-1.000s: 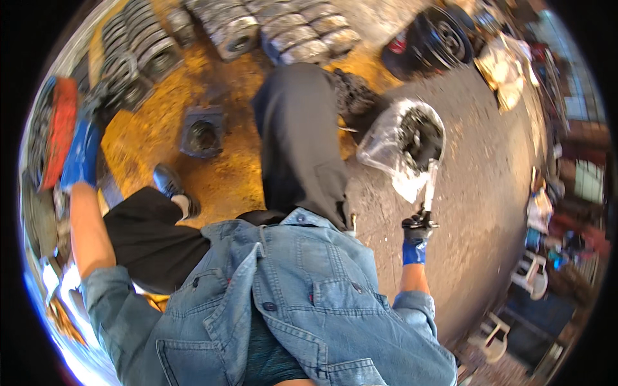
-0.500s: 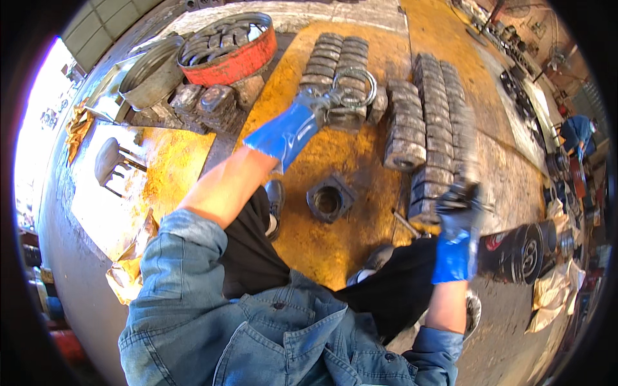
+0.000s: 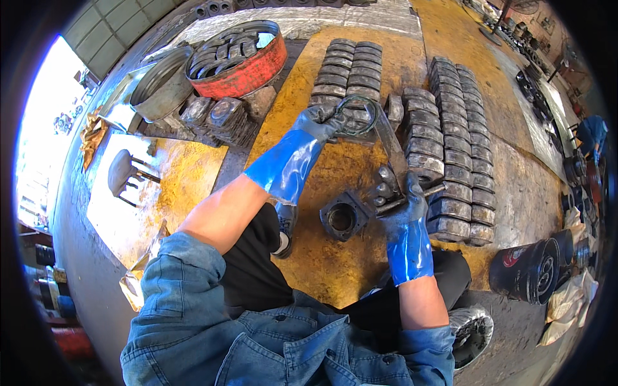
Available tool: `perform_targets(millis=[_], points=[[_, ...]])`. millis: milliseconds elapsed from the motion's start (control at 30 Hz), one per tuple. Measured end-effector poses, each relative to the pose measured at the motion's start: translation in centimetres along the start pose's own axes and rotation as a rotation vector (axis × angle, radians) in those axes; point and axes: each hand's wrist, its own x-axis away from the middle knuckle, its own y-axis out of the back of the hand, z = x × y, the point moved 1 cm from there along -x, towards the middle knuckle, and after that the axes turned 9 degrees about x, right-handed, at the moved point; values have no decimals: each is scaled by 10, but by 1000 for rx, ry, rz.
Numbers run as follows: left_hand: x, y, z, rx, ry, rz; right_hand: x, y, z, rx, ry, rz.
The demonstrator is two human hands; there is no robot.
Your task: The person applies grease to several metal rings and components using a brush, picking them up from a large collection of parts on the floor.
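Note:
My left hand [image 3: 323, 122], in a blue and dark rubber glove, is closed on a thin metal ring [image 3: 375, 116], which looks like more than one loop. The ring is held up over the floor in front of me. My right hand [image 3: 405, 202], gloved alike, is closed on a flat metal bar [image 3: 391, 141]. The bar's far end reaches up beside the ring; I cannot tell whether they touch. A short metal rod [image 3: 438, 189] also sticks out crosswise from the right hand's grip. Below, between my hands, a dark squarish metal block [image 3: 362, 209] with a round hole lies on the floor.
Double rows of worn cylindrical metal parts [image 3: 457, 154] stand ahead and to the right. Far left are a red round tub [image 3: 241, 74] of dark parts and a grey tub [image 3: 158, 100]. A stool [image 3: 122, 170] is at left, a black bucket [image 3: 515, 267] at right.
My right hand has come in from the right toward the middle, bringing the flat bar up to the ring. My left hand still holds the ring in nearly the same place.

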Motion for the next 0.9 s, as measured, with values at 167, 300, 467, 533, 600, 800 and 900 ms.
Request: perform_targets(millis=[167, 300, 467, 533, 600, 800, 900], points=[[18, -24, -3, -743, -314, -298, -3, 13, 4, 86, 55, -59], [16, -28, 0, -889, -252, -288, 0, 20, 7, 143, 102, -5], [8, -9, 21, -1301, -161, -216, 11, 21, -2, 632, 230, -49], [2, 3, 32, -1166, -115, -109, 15, 19, -6, 637, 238, -17], [-10, 12, 39, -781, -152, -129, 20, 18, -8, 494, 245, 55], [-1, 14, 8, -666, 48, -341, 26, 23, 20, 386, 310, 37], [9, -2, -13, -459, 70, -313, 32, 30, 23, 475, 339, 62]])
